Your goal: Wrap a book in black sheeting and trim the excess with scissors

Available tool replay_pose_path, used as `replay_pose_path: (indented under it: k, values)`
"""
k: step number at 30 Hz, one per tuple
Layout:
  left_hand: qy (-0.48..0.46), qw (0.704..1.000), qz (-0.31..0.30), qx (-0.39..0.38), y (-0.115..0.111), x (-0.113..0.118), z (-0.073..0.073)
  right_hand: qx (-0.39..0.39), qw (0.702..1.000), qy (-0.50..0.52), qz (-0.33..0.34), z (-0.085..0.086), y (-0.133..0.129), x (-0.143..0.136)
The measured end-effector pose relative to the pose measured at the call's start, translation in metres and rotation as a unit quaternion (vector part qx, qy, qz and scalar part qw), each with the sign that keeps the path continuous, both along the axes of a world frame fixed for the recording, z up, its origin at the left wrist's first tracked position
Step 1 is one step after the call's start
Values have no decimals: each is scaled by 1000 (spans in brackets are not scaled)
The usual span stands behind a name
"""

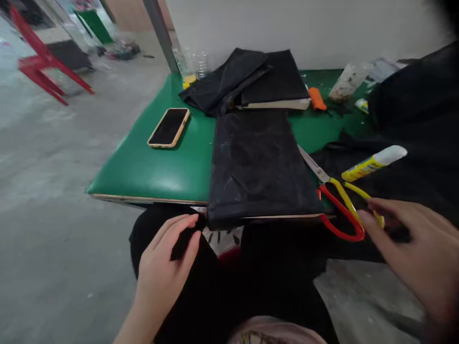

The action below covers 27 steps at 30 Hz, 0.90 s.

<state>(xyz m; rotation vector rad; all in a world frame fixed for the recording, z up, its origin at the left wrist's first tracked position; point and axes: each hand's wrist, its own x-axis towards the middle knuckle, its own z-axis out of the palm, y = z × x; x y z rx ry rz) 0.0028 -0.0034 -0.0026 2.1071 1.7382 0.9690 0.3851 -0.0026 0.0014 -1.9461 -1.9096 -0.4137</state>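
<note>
A flat black-covered piece (258, 167), like a book, with a pale edge showing along its front, lies at the front of the green padded top. My left hand (168, 258) is by its lower left corner, thumb and fingers apart and holding nothing. At the right, my right hand (416, 239) has thumb and finger at the yellow loop of the scissors (340, 205), which have one red and one yellow handle. Their blades point toward the piece's right edge. A yellow glue stick (375, 163) with a white end rests on black cloth just beyond the scissors.
A phone (169, 127) lies on the green top (161, 172) at left. Behind are more black-covered pieces (247, 76), an orange object (317, 98) and clear plastic bottles (193, 64). Black cloth (419, 105) heaps at right. A red chair (46, 59) stands on the floor.
</note>
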Motion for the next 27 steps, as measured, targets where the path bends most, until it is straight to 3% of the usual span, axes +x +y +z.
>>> replay_pose_path:
  k: [4,7,10,11,13,14,15,17,20,22,24,27]
  values:
    - [-38,999,3,8,-11,13,-12,-56,997,-47,35,1,0,-15]
    - [-10,995,1,95,-14,23,-19,13,999,-9,28,9,-1,-28]
    - [43,982,-25,181,-11,29,-16,86,995,38,26,14,-9,-48]
    - [54,978,-39,198,-8,31,-12,77,995,64,28,13,-13,-55]
    - [67,973,-73,207,-2,35,-3,-30,984,173,40,5,-20,-71]
    - [71,973,-91,202,2,38,3,-113,958,260,52,-1,-22,-79]
    - [74,972,-113,194,6,41,8,-194,912,356,63,-9,-23,-86]
    - [87,969,-156,172,15,49,18,-272,794,540,62,-24,-22,-99]
    - [140,958,-205,145,29,64,27,-224,631,741,49,-39,-15,-114]
    - [194,944,-234,125,38,75,29,-186,553,811,35,-41,-11,-119]
    - [243,928,-263,102,45,86,29,-168,512,842,25,-40,-9,-122]
    - [293,908,-290,82,53,101,28,-153,506,848,39,-36,-8,-123]
